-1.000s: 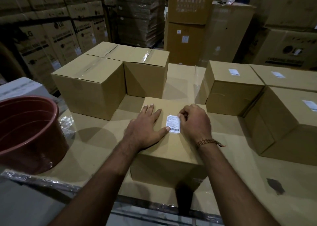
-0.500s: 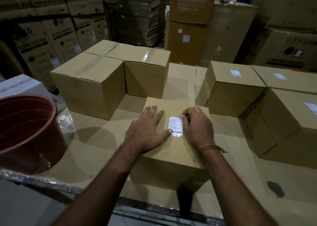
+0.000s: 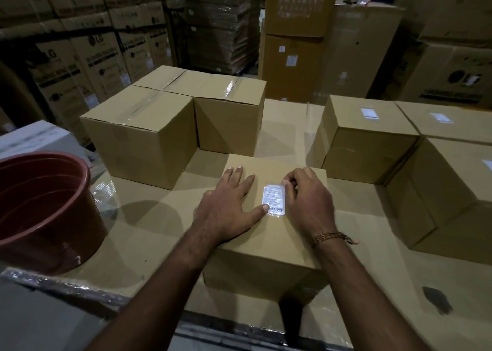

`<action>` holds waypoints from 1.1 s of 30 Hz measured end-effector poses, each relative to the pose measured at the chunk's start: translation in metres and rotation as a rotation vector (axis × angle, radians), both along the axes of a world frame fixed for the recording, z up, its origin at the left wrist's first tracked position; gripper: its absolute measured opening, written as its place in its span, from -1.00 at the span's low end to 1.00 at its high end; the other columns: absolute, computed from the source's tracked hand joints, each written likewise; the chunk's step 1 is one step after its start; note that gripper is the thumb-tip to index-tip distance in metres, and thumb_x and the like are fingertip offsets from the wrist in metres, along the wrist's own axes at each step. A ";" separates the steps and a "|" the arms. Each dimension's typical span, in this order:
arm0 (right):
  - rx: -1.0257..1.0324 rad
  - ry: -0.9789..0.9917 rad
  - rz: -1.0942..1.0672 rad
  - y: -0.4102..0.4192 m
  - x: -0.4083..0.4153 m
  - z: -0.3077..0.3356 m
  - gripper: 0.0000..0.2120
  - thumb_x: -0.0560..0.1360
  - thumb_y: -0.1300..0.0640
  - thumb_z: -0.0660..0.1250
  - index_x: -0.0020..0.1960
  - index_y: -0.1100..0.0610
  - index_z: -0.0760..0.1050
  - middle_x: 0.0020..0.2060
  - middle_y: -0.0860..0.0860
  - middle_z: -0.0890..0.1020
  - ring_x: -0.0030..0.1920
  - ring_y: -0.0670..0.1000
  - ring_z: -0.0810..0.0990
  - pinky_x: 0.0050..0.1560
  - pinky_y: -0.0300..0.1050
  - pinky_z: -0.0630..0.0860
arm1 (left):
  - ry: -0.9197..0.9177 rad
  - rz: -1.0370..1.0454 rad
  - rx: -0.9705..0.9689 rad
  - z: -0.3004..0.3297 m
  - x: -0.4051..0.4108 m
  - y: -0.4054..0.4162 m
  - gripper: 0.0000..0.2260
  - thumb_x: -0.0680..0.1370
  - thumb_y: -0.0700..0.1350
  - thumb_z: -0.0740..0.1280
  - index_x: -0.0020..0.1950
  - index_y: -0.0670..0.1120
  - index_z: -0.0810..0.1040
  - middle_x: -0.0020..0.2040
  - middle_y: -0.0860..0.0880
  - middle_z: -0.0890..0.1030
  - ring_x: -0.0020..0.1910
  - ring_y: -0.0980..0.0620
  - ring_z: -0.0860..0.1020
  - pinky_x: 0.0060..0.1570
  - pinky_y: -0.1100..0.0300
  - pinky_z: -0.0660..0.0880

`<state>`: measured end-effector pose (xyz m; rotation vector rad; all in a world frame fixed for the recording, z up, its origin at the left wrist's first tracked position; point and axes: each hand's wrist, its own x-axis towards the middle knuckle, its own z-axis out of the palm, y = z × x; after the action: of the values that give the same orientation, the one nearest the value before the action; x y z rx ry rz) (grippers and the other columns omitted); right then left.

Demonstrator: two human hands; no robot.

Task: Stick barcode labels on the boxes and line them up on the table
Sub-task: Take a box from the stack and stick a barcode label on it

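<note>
We worked at a cardboard-covered table hemmed in by stacked warehouse cartons, a red tub at its left edge. Our left hand lay spread flat on the nearest box, thumb touching the barcode label stuck on top. Our right hand curled its fingers against the label's right edge; whether it pinched anything we could not tell.
</note>
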<state>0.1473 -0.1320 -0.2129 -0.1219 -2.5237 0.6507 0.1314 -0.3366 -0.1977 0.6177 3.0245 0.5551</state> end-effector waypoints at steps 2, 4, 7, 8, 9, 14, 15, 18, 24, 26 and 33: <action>-0.005 0.003 0.004 0.000 0.000 0.000 -0.89 0.66 0.05 0.31 -0.05 -0.05 0.47 -0.10 -0.11 0.50 -0.19 -0.01 0.51 -0.19 0.01 0.54 | -0.002 0.000 0.001 0.001 0.001 0.000 -0.22 0.59 0.46 0.15 0.72 0.18 0.01 0.73 0.12 -0.11 0.70 0.10 -0.13 0.53 -0.19 0.22; -0.014 0.006 0.005 0.001 0.001 0.000 -0.89 0.66 0.05 0.30 -0.05 -0.06 0.46 -0.10 -0.12 0.50 -0.19 -0.02 0.51 -0.19 0.01 0.54 | -0.004 -0.002 0.002 0.001 0.001 0.000 -0.22 0.59 0.46 0.15 0.72 0.19 0.01 0.73 0.13 -0.12 0.69 0.11 -0.13 0.53 -0.20 0.22; -0.021 0.009 0.015 0.001 0.001 0.000 -0.89 0.66 0.06 0.30 -0.05 -0.05 0.47 -0.10 -0.13 0.50 -0.18 -0.02 0.50 -0.20 -0.03 0.49 | -0.012 0.000 0.011 0.001 0.001 0.001 -0.22 0.59 0.45 0.16 0.72 0.20 0.01 0.73 0.15 -0.11 0.69 0.12 -0.13 0.53 -0.20 0.21; -0.023 0.008 0.018 0.001 0.001 0.000 -0.90 0.65 0.08 0.30 -0.05 -0.04 0.47 -0.10 -0.13 0.50 -0.18 -0.01 0.50 -0.20 -0.05 0.43 | -0.012 0.002 0.015 0.000 0.001 0.001 -0.22 0.59 0.45 0.17 0.72 0.20 0.02 0.73 0.15 -0.11 0.69 0.13 -0.14 0.53 -0.20 0.21; -0.026 0.005 0.018 0.001 0.001 0.000 -0.90 0.65 0.08 0.30 -0.05 -0.04 0.47 -0.10 -0.13 0.50 -0.18 0.00 0.49 -0.20 -0.06 0.38 | -0.010 0.005 0.016 0.000 0.000 0.001 -0.22 0.59 0.45 0.17 0.72 0.20 0.03 0.73 0.15 -0.10 0.69 0.14 -0.14 0.53 -0.20 0.21; -0.048 0.010 0.006 0.000 0.003 0.002 -0.89 0.66 0.08 0.28 -0.05 -0.04 0.45 -0.11 -0.14 0.49 -0.18 -0.05 0.47 -0.19 -0.06 0.42 | -0.001 0.001 -0.021 -0.002 -0.001 0.001 -0.23 0.60 0.46 0.13 0.72 0.19 0.00 0.73 0.14 -0.13 0.69 0.12 -0.16 0.53 -0.20 0.21; -0.048 0.012 0.007 -0.001 0.004 0.002 -0.89 0.66 0.08 0.28 -0.05 -0.04 0.45 -0.11 -0.15 0.49 -0.18 -0.05 0.47 -0.19 -0.06 0.43 | -0.001 -0.001 -0.026 -0.002 0.000 0.001 -0.23 0.60 0.46 0.12 0.72 0.20 -0.01 0.73 0.13 -0.14 0.69 0.11 -0.16 0.53 -0.20 0.21; -0.043 0.015 0.015 -0.002 0.005 0.003 -0.89 0.67 0.08 0.28 -0.04 -0.03 0.44 -0.13 -0.15 0.51 -0.18 -0.05 0.48 -0.21 -0.06 0.44 | 0.001 0.001 -0.029 -0.002 0.000 0.001 -0.24 0.60 0.46 0.11 0.72 0.20 -0.02 0.73 0.13 -0.14 0.69 0.11 -0.16 0.53 -0.20 0.21; -0.087 0.009 0.017 -0.005 0.011 0.007 -0.89 0.70 0.05 0.24 -0.02 -0.05 0.44 -0.23 -0.13 0.58 -0.24 -0.03 0.54 -0.31 -0.05 0.43 | 0.000 0.004 -0.032 -0.001 0.000 0.001 -0.23 0.59 0.46 0.11 0.72 0.20 -0.02 0.73 0.12 -0.14 0.69 0.10 -0.16 0.53 -0.21 0.22; -0.114 0.003 0.021 -0.004 0.011 0.008 -0.89 0.70 0.04 0.24 -0.01 -0.05 0.43 -0.24 -0.12 0.58 -0.25 -0.04 0.54 -0.35 -0.10 0.36 | 0.001 0.004 -0.040 -0.001 0.000 0.002 -0.23 0.60 0.47 0.10 0.72 0.20 -0.02 0.73 0.11 -0.14 0.69 0.09 -0.15 0.54 -0.22 0.22; -0.217 -0.057 0.047 -0.002 0.014 0.013 -0.88 0.70 -0.07 0.25 0.02 -0.07 0.44 -0.21 -0.12 0.64 -0.20 -0.05 0.63 -0.32 -0.05 0.50 | -0.011 0.004 -0.040 -0.001 0.000 0.003 -0.23 0.59 0.47 0.10 0.72 0.21 -0.04 0.73 0.12 -0.17 0.69 0.09 -0.17 0.54 -0.23 0.21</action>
<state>0.1611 -0.1343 -0.2004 -0.1602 -2.5097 0.9526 0.1317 -0.3336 -0.1983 0.6055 3.0188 0.4959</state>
